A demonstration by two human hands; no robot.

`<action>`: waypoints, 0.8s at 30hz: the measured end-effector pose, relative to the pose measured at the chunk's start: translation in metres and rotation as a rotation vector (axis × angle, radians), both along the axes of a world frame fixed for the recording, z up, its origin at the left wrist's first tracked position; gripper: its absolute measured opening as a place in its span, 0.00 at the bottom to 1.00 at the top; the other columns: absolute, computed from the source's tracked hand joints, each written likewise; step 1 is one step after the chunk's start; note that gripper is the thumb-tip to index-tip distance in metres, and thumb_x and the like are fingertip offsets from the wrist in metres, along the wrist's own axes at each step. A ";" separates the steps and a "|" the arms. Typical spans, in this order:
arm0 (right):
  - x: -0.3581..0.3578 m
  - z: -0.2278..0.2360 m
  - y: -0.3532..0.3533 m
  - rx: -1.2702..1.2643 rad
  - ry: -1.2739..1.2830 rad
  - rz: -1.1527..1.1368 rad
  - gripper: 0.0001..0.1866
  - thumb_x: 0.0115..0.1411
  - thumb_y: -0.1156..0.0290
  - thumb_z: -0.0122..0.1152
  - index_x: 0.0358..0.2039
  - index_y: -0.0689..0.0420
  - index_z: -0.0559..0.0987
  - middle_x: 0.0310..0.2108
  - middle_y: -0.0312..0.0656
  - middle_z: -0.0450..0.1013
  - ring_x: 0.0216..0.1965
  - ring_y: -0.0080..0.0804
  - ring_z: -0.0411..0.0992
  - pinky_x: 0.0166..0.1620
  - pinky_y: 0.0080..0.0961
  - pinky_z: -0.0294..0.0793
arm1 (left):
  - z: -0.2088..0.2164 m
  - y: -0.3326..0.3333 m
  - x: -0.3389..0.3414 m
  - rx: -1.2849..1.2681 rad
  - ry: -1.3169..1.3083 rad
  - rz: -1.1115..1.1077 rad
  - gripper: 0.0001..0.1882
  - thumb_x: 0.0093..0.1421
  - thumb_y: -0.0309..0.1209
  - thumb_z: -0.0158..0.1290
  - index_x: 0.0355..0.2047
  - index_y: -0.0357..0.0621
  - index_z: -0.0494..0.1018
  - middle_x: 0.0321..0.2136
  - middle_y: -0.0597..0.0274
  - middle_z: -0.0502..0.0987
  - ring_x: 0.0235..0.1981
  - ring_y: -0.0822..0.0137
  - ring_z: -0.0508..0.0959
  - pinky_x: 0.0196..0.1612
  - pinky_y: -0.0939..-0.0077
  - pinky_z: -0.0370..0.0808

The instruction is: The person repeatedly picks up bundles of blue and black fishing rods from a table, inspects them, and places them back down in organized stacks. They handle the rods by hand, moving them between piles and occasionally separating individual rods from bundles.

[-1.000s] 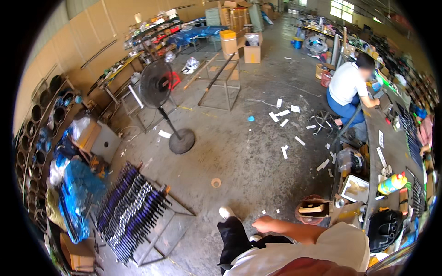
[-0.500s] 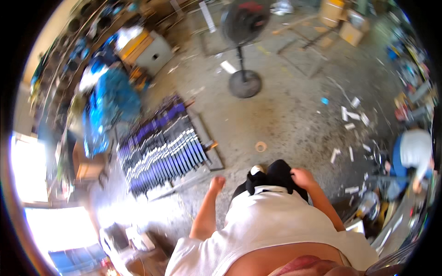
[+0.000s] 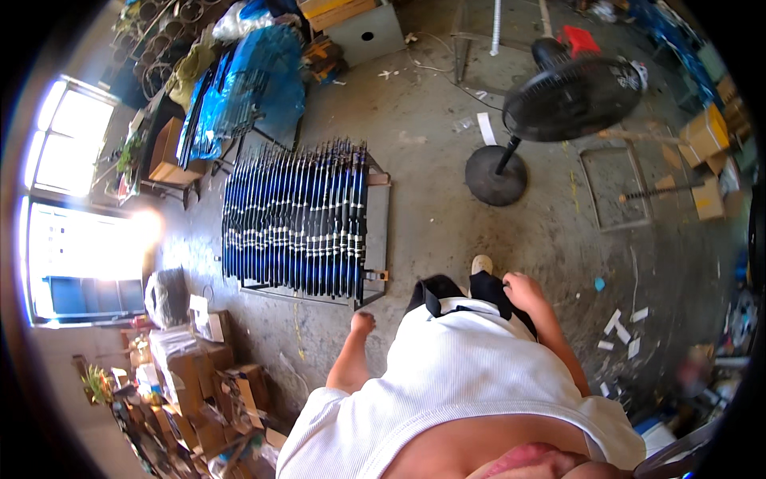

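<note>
White ribbed tee, dark trousers, pale shoe

Short-sleeved white T-shirt with a fine ribbed knit, black trousers with what looks like a strap or belt at the waist, one light-coloured shoe, forearms bare.

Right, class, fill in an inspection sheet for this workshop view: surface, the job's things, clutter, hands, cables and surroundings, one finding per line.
Surface: grey concrete floor, stained, with scattered scraps.
Job's things: a metal rack on the floor ahead, packed with blue-black rods lying side by side.
Clutter: white paper scraps at the right; cardboard boxes stacked at lower left.
Hands: left hand closed in a fist, holding nothing visible; right hand at the hip, fingers curled, empty as far as can be seen.
Cables: a thin wire trails on the floor near the grey box.
Surroundings: black pedestal fan, blue tarp over goods, bright windows at left.
</note>
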State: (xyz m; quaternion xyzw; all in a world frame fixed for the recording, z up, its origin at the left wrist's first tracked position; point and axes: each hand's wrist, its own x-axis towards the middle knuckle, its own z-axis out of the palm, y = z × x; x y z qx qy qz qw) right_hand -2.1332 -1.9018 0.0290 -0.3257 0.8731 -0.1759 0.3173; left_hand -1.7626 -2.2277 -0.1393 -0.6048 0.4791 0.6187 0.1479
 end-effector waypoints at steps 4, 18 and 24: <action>-0.084 0.030 -0.051 -0.063 -0.140 0.088 0.09 0.53 0.70 0.55 0.35 0.57 0.74 0.35 0.45 0.72 0.37 0.45 0.70 0.39 0.36 0.70 | -0.021 0.050 0.006 0.159 0.063 0.146 0.13 0.55 0.32 0.49 0.38 0.39 0.73 0.28 0.51 0.77 0.22 0.61 0.77 0.21 0.68 0.70; -0.256 0.090 -0.318 -0.447 -0.489 -0.001 0.09 0.55 0.75 0.53 0.38 0.60 0.74 0.32 0.44 0.73 0.31 0.30 0.72 0.35 0.23 0.70 | -0.043 -0.149 -0.283 -0.371 -0.056 -0.650 0.13 0.54 0.32 0.46 0.37 0.40 0.74 0.34 0.47 0.77 0.37 0.54 0.76 0.40 0.66 0.70; -0.344 0.116 -0.441 -0.487 -0.552 -0.184 0.09 0.56 0.76 0.53 0.38 0.62 0.74 0.32 0.42 0.74 0.30 0.26 0.71 0.35 0.22 0.70 | 0.071 -0.351 -0.482 -0.160 0.343 0.266 0.07 0.57 0.25 0.47 0.35 0.37 0.70 0.22 0.61 0.74 0.20 0.72 0.73 0.23 0.81 0.69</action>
